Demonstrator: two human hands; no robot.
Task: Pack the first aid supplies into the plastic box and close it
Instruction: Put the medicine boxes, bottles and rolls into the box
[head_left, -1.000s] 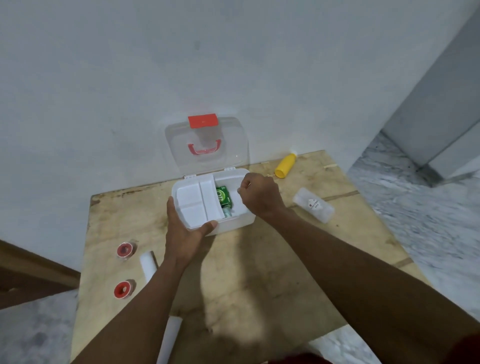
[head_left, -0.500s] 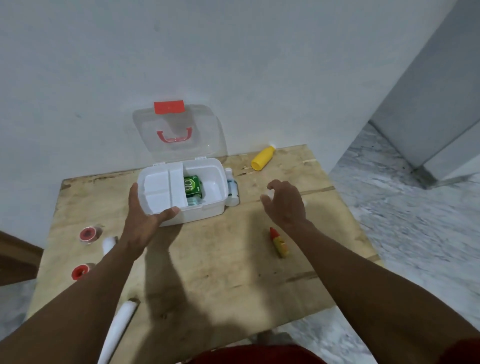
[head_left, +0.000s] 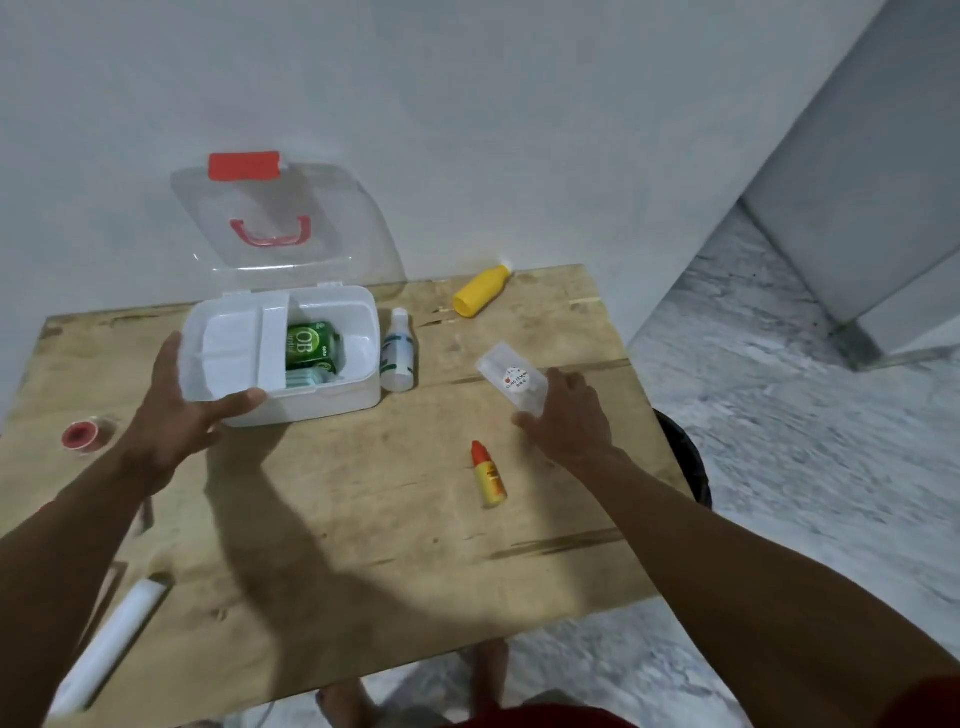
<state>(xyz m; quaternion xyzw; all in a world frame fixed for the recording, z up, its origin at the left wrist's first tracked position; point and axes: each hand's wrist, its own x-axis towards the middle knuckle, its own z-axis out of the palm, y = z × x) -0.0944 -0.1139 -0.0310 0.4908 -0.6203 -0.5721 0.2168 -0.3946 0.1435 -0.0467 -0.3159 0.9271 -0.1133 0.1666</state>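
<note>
The white plastic box stands open on the wooden table, its clear lid with a red latch leaning back against the wall. A white tray fills its left half and a green packet lies in the right. My left hand grips the box's front left corner, thumb on the rim. My right hand holds a clear flat packet with a red-and-white label just above the table. A white bottle lies beside the box.
A yellow bottle lies at the table's back edge. A small red-capped yellow dropper lies near my right wrist. A red tape roll sits at the left edge, a white roll at the front left. Marble floor lies beyond the right edge.
My right hand left the box, reached right across the table and took hold of the clear labelled packet. My left hand stayed on the box. The camera turned right.
</note>
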